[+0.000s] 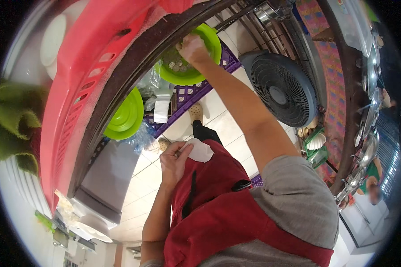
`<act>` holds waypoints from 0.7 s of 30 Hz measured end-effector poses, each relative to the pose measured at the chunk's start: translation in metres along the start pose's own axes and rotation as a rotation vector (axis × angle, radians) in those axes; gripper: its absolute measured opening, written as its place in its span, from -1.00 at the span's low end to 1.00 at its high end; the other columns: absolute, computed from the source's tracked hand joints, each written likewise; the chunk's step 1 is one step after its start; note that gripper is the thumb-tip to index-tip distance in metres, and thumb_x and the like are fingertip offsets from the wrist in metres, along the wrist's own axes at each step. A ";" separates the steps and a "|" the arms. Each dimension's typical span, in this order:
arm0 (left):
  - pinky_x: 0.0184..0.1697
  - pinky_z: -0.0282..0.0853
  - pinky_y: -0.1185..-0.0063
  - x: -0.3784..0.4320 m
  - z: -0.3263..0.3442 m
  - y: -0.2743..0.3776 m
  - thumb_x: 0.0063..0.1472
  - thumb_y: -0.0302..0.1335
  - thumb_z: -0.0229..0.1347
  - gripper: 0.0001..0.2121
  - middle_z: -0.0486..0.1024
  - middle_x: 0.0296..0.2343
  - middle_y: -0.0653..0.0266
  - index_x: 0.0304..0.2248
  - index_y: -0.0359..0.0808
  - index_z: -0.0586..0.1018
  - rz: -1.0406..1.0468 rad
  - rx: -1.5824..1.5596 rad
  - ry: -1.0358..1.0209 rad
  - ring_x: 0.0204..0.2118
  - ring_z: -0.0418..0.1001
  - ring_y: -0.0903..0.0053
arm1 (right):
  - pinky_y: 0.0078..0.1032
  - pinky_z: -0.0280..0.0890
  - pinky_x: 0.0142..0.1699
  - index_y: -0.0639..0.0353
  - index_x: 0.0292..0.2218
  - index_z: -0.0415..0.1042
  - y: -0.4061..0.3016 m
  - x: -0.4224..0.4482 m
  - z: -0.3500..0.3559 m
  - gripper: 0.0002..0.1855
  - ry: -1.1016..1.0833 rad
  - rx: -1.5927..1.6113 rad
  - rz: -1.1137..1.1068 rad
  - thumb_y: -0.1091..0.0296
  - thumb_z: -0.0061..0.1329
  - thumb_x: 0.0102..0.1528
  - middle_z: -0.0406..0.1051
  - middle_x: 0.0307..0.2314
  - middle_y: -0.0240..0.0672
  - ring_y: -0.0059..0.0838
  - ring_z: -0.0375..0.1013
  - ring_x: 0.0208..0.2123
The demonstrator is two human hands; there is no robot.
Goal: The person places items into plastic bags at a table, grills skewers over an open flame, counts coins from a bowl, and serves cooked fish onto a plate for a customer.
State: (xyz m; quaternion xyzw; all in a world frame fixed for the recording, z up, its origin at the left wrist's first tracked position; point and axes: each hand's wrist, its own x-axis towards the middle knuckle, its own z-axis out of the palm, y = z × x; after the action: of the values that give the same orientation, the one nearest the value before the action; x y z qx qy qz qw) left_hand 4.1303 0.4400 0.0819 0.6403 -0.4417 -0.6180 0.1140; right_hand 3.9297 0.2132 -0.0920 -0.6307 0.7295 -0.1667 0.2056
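Thumb and fingers of my left hand [174, 160] pinch a small white piece of paper or tissue [201, 151] in front of my red apron [214, 227]. My right arm stretches forward, and my right hand [194, 48] is over the inside of a lime-green plastic bowl [212, 40]. Several coins [176, 68] lie in the bottom of this bowl, close below the hand. The fingertips are curled out of sight, so whether they grip anything is hidden. The bowl stands on a purple plastic crate [200, 95].
A second lime-green bowl [127, 116] and clear plastic bags [150, 80] are left of the coins. A white folded packet [162, 108] lies beside them. The dark table edge [120, 86] carries a red plastic basket [70, 83]. A dark fan [280, 90] stands right; a person [372, 180] is farther off.
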 end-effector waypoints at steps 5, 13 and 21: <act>-0.45 0.25 0.71 0.005 0.005 0.002 0.06 -0.48 0.15 -0.85 0.49 -0.56 0.34 -0.42 -0.43 0.56 0.048 -0.043 -0.026 -0.52 0.32 0.74 | -0.27 0.30 -0.14 0.19 -0.32 0.41 0.026 0.024 0.049 -0.71 0.358 -0.004 0.039 0.18 -0.10 0.00 0.39 -0.39 -0.08 -0.09 0.40 -0.30; -0.43 0.25 0.73 -0.001 -0.004 0.000 0.08 -0.49 0.12 -0.86 0.49 -0.56 0.34 -0.40 -0.43 0.55 0.032 0.000 0.018 -0.51 0.32 0.75 | -0.33 0.28 -0.09 0.15 -0.28 0.42 0.018 0.005 -0.025 -0.66 -0.137 -0.082 -0.122 0.17 0.02 -0.10 0.40 -0.29 -0.18 -0.19 0.36 -0.19; -0.41 0.27 0.72 0.001 -0.002 0.008 0.08 -0.50 0.13 -0.87 0.49 -0.55 0.34 -0.40 -0.42 0.55 0.043 -0.020 -0.016 -0.51 0.34 0.74 | -0.28 0.26 -0.06 -0.07 -0.15 0.39 0.029 0.020 -0.020 -0.58 -0.304 -0.380 -0.283 0.29 0.05 -0.12 0.38 -0.28 -0.16 -0.16 0.34 -0.15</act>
State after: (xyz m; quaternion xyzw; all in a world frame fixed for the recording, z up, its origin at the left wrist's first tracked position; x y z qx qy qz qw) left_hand 4.1287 0.4339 0.0875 0.6245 -0.4499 -0.6251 0.1300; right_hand 3.8919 0.1971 -0.0910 -0.7714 0.6130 0.0424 0.1651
